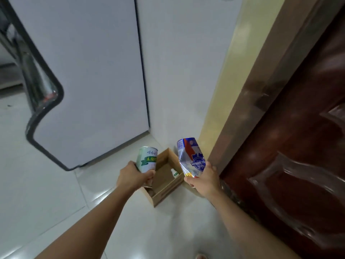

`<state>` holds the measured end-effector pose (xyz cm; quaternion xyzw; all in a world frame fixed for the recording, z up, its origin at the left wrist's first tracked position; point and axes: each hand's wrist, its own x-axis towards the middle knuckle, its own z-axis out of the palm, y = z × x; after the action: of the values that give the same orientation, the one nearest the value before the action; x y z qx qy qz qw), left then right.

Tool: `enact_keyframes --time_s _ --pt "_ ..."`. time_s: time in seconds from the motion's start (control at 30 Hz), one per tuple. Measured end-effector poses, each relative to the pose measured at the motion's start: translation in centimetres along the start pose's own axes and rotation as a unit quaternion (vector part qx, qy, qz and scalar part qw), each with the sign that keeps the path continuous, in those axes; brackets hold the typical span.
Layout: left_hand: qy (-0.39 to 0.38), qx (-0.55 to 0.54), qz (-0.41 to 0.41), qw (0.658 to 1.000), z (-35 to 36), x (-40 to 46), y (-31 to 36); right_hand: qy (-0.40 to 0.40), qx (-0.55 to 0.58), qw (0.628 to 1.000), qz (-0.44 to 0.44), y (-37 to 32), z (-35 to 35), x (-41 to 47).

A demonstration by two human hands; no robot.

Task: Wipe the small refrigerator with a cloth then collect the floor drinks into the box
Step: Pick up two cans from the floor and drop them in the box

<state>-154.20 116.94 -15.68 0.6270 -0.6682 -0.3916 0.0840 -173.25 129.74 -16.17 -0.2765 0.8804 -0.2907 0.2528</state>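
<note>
My left hand (134,177) grips a white and green drink can (147,159) by its lower end, above the left side of an open cardboard box (162,191) on the floor. My right hand (204,179) holds a crumpled blue, white and red drink carton (190,158) upside down, just right of the box. A small white bottle (174,173) lies inside the box near its right wall. The white refrigerator (89,71) stands behind, its side facing me.
A dark brown door (291,146) and its frame (248,101) rise close on the right. White wall (179,71) meets a yellow strip beside the frame. Pale floor tiles (46,184) spread to the left and front. A toe shows at the bottom edge.
</note>
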Motion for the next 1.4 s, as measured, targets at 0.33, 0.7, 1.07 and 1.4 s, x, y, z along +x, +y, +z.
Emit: enact_keyframes --time_s 0.33,0.7,1.07,1.4 --pt "0.057 -0.072 -0.164 0.982 6.1 1.0 0.3 -0.134 -0.098 0.985 -0.049 0.8 0.8 11.1" --pt "0.015 -0.098 -0.242 0.965 11.2 12.2 -2.6 -0.203 -0.138 0.969 -0.040 0.7 9.5 19.8" --pt "0.000 -0.115 -0.277 0.954 21.4 24.6 -8.9 -0.245 -0.186 0.951 -0.005 6.0 20.5 31.0" --pt "-0.011 -0.123 -0.324 0.938 36.9 36.7 -18.6 -0.309 -0.214 0.927 0.001 16.9 37.7 42.5"
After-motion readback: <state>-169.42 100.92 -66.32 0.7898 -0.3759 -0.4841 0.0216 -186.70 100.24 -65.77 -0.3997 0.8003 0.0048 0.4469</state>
